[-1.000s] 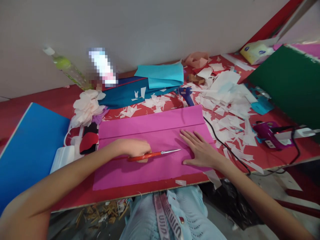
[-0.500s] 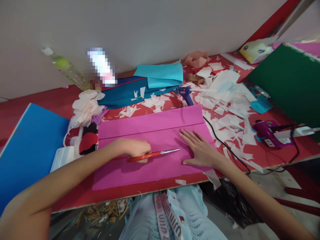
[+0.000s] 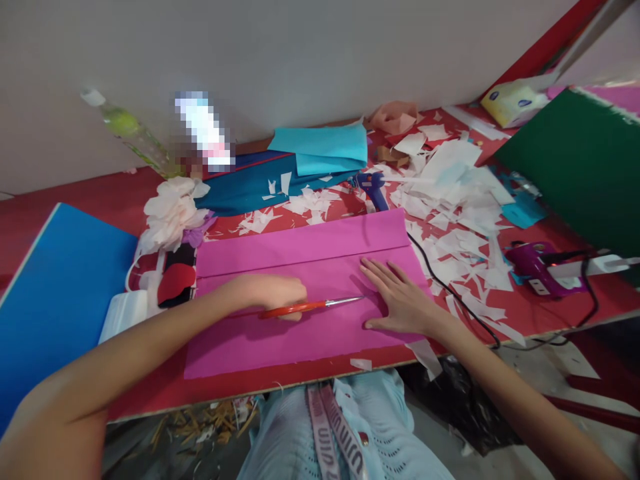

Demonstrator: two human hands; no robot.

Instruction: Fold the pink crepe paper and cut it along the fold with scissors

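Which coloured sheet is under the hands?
The pink sheet: the right hand lies spread on it, the left hand grips scissors over it. The cyan sheet and teal sheet lie farther back.

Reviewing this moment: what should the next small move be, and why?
Perhaps the left hand should draw the orange-handled scissors slightly leftward: their tip points toward the nearby right hand, which lies with fingers spread on the pink sheet.

The left hand [image 3: 285,295] partly hides the orange-handled scissors [image 3: 313,307], the bright screen [image 3: 205,130] at far left is pixelated past reading, and the view's edges crop the blue board [image 3: 65,280] at left and the green board [image 3: 580,167] at right.
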